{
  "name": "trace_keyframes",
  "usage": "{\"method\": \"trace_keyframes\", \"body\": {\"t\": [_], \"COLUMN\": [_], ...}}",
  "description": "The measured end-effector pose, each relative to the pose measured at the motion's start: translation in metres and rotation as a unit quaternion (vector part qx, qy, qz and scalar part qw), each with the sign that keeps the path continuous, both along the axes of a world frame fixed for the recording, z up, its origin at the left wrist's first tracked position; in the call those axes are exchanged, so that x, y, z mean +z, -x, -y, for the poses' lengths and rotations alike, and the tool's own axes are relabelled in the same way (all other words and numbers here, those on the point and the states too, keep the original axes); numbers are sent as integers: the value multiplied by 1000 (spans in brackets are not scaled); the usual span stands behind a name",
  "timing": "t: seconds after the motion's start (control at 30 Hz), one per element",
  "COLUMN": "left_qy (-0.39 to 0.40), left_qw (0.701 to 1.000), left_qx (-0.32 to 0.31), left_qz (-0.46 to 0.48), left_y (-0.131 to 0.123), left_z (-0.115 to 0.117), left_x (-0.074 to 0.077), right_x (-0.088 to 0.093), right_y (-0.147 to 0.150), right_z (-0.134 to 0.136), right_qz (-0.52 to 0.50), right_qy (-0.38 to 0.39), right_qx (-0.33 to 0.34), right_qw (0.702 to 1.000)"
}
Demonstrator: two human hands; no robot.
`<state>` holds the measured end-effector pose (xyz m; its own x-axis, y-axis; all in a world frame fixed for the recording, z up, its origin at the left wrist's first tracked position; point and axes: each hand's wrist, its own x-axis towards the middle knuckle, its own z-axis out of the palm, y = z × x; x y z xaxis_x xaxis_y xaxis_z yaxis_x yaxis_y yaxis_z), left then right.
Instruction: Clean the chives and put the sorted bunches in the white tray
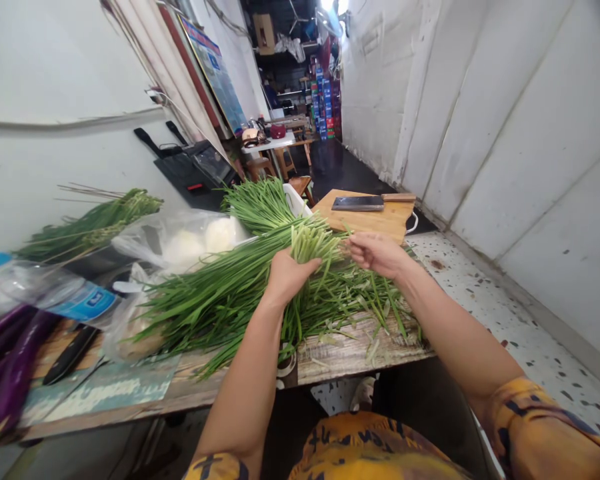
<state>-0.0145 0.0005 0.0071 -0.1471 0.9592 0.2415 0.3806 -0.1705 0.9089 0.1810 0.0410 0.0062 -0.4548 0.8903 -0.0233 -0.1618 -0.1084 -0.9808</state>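
Your left hand grips bunch of chives; your right hand, fingertips together, beside stalk ends, can't tell whether holding strand. Cleaver lies on board.

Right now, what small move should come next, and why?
Probably the right hand should pluck any loose blade from the pale stem ends and drop it among the scraps: its fingers are pinched together beside those ends, the left hand grips the bunch of garlic chives, and trimmings litter the wooden table.
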Motion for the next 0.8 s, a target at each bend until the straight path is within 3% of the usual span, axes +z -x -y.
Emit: {"method": "trace_keyframes", "body": {"t": [0.2,0.3,0.4,0.47,0.53,0.63,0.7,0.73,0.8], "left_qy": [0,-6,5,13,13,4,0,-3,-11], "left_qw": [1000,1000,1000,1000,1000,999,998,998,997], "left_qx": [7,10,12,5,-1,-3,-1,-1,-4], "left_qz": [-22,-13,-10,-13,-25,-47,-61,-67,-78], "left_y": [0,1,2,1,0,0,1,1,1], "left_z": [-1,-2,-2,-2,-2,-2,-2,-2,-2], "left_x": [-2,-2,-2,-3,-3,-3,-3,-3,-3], "right_x": [-13,-18,-18,-16,-13,-9,-7,-6,-4], "right_y": [17,6,-12,-17,-16,-9,-8,-8,-9], "right_z": [4,-11,-24,-25,-21,-13,-11,-10,-9], "right_qz": [160,172,287,365,366,329,348,353,321], "right_qy": [-199,-230,-252,-300,-392,-524,-521,-491,-382], "right_qx": [-57,-174,-234,-238,-217,-99,-38,-28,-16], "right_qw": [965,942,894,849,816,780,778,796,867]}}
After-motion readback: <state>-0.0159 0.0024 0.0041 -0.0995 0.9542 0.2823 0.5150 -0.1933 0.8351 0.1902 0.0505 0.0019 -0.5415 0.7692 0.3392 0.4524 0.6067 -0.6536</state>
